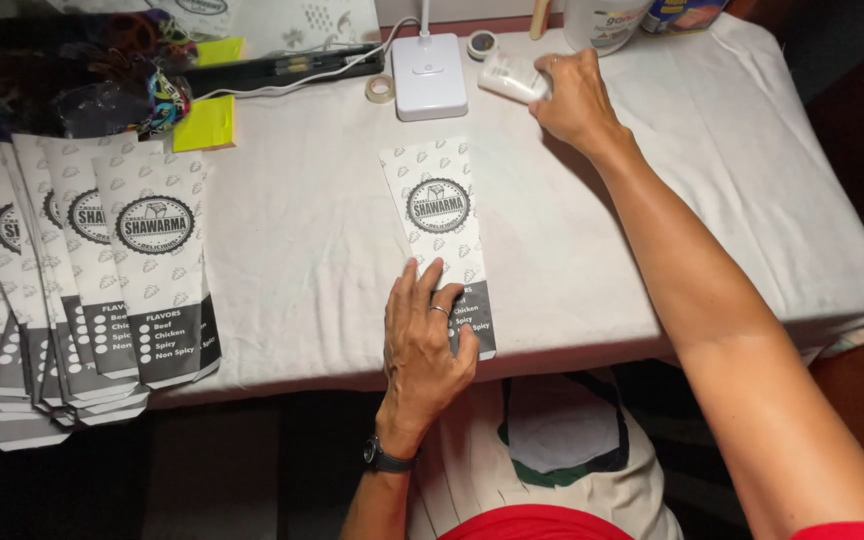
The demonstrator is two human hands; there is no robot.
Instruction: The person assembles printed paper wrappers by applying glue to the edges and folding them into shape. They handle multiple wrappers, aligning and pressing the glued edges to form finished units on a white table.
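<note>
Fingers of the left hand lie spread and flat on the lower end of a long printed paper sleeve, pinning it to the white-covered tabletop near the bottom centre of the frame; a ring shows on one finger and a dark watch on the wrist. The sleeve runs lengthwise away from the near edge, its dark band under the hand. At the left of the frame, a fanned stack of matching sleeves overlaps the tabletop's near edge. Farther up, the right hand reaches to the upper centre, its grip curled around a small white bottle lying on its side. Just left of it stand a white lamp base and a tape roll; yellow sticky notes sit toward the upper left.
</note>
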